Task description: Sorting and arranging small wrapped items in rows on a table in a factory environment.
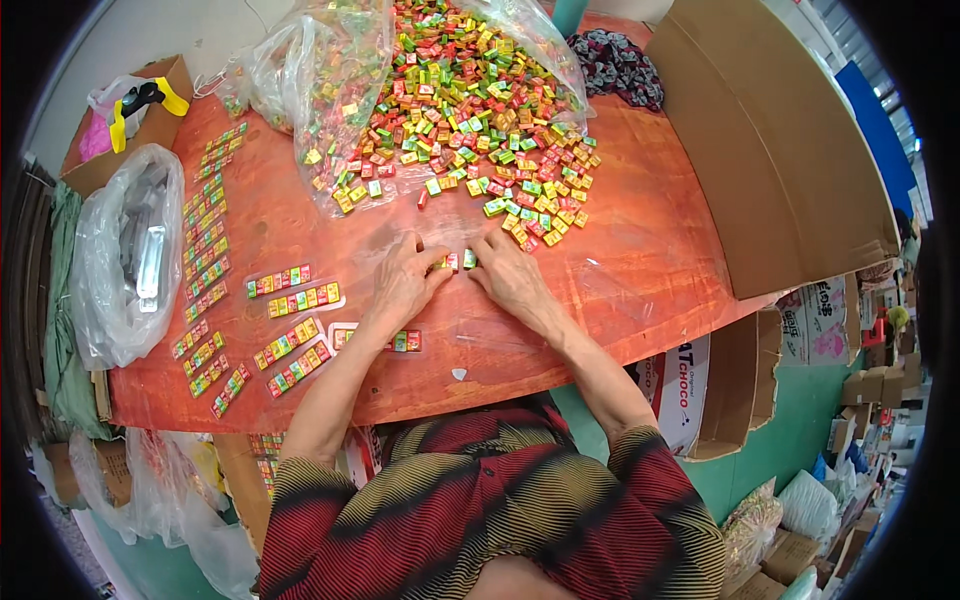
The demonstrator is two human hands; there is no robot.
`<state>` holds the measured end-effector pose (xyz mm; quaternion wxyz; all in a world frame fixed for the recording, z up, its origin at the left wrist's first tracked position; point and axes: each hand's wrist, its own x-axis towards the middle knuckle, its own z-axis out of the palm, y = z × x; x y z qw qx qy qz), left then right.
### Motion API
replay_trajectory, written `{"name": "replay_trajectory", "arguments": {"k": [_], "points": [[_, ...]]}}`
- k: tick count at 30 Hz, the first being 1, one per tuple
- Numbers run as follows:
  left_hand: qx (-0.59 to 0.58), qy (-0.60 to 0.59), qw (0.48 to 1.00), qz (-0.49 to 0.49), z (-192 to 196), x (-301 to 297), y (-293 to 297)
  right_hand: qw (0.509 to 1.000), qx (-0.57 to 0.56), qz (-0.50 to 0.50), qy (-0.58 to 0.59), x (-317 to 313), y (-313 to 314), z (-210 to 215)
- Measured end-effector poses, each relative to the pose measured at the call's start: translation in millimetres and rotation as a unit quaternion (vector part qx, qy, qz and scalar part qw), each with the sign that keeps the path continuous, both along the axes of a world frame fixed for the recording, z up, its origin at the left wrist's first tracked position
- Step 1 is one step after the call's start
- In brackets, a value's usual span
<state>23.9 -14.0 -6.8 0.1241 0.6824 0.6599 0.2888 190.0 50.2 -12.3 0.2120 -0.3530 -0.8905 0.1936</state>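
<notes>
My left hand rests on the red table near its middle, thumb and fingers closed round the end of a short row of small red-and-yellow candy-sized boxes. Across a narrow gap, my right hand pinches a small green box against the table. Part of each held piece is hidden by my fingers. Beyond both hands spreads a large heap of loose little boxes in red, yellow, green and orange, spilling from a clear plastic bag. Under my left forearm, a lined-up strip of boxes lies in a clear tray.
To the left, several strips of boxes lie in rows. A clear bag with metallic contents sits at the table's left edge. A tall cardboard box stands at the right. Dark patterned cloth lies at the back.
</notes>
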Motion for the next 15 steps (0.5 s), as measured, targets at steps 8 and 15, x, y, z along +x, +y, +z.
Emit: {"name": "replay_trajectory", "arguments": {"k": [8, 15], "points": [[0.004, -0.013, 1.0, -0.006, -7.9, 10.7, 0.2, 0.999, 0.001, -0.017, 0.034, 22.8, -5.6, 4.7], [-0.014, -0.005, 1.0, -0.013, -1.7, 12.8, 0.0, 0.971, 0.016, -0.229, -0.065, 54.3, 15.7, 9.6]]}}
